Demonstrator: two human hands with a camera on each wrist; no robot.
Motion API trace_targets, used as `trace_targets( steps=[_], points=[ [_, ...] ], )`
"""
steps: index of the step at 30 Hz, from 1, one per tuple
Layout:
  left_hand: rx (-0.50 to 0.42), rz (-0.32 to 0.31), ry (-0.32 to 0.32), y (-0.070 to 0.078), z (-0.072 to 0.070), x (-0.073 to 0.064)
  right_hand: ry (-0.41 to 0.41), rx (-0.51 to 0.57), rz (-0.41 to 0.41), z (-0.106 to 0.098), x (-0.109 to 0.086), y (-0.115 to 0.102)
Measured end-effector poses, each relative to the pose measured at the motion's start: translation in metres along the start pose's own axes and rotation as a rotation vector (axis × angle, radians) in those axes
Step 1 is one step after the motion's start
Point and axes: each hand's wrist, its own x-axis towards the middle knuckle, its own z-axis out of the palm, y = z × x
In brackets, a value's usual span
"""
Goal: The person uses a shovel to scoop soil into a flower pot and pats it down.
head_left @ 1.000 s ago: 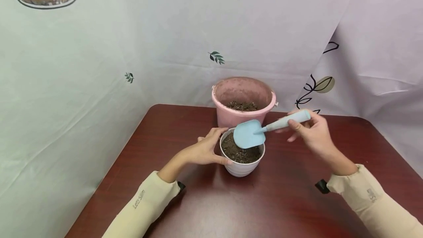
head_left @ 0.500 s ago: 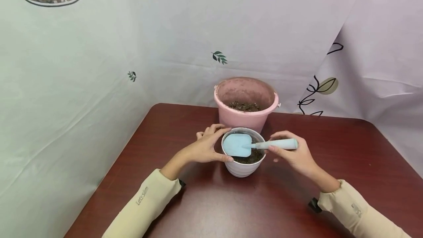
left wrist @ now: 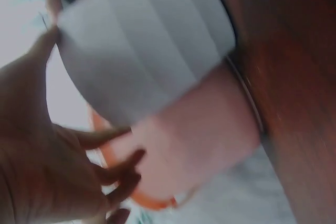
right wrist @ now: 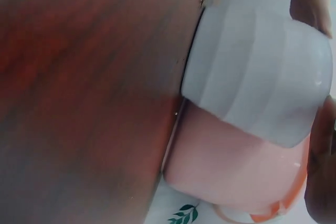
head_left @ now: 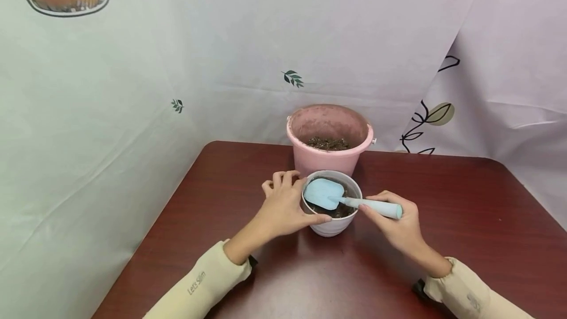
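Observation:
A white flower pot [head_left: 329,229] with dark soil stands upright on the table. My left hand [head_left: 283,210] holds it from the left, thumb along the near rim and fingers around the far left side. In the left wrist view, thumb and index fingertips meet the ribbed pot [left wrist: 142,45]. My right hand [head_left: 400,228] grips the handle of a light blue garden trowel [head_left: 325,194]. Its blade lies down inside the pot over the soil, back side up, hiding part of it. In the right wrist view the pot [right wrist: 252,72] hides the blade.
Close behind the pot is a pink bucket [head_left: 323,160], with soil low inside and a handle knob at its right. The dark red wooden table [head_left: 230,181] has rounded back corners. White printed cloth [head_left: 230,38] hangs behind it and along the sides.
The trowel has come down and left from above the pot's back right rim into the pot, the right hand lowering with it. The left hand and pot have shifted slightly right.

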Motion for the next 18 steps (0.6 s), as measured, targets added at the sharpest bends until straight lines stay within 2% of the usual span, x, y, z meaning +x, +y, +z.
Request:
trace_targets(
  steps=[3, 6, 9, 12, 15, 18],
  points=[
    [0.102, -0.054, 0.039, 0.016, 0.004, -0.005, 0.042, -0.063, -0.008, 0.002, -0.001, -0.009],
    [0.192, -0.085, 0.051, 0.026, 0.008, -0.008, 0.064, -0.112, -0.009, 0.002, -0.002, -0.014],
    [0.187, -0.084, 0.034, 0.026, 0.007, -0.008, 0.063, -0.088, 0.045, 0.000, -0.003, -0.015],
    [0.103, -0.038, -0.027, 0.010, -0.004, -0.003, 0.023, -0.015, 0.131, -0.005, -0.003, -0.008],
    [-0.018, 0.058, -0.076, -0.017, -0.013, 0.007, -0.027, 0.045, 0.171, -0.010, -0.005, 0.006],
    [-0.129, 0.158, -0.034, -0.043, -0.010, 0.016, -0.062, 0.116, 0.171, -0.015, -0.006, 0.018]
  ],
)
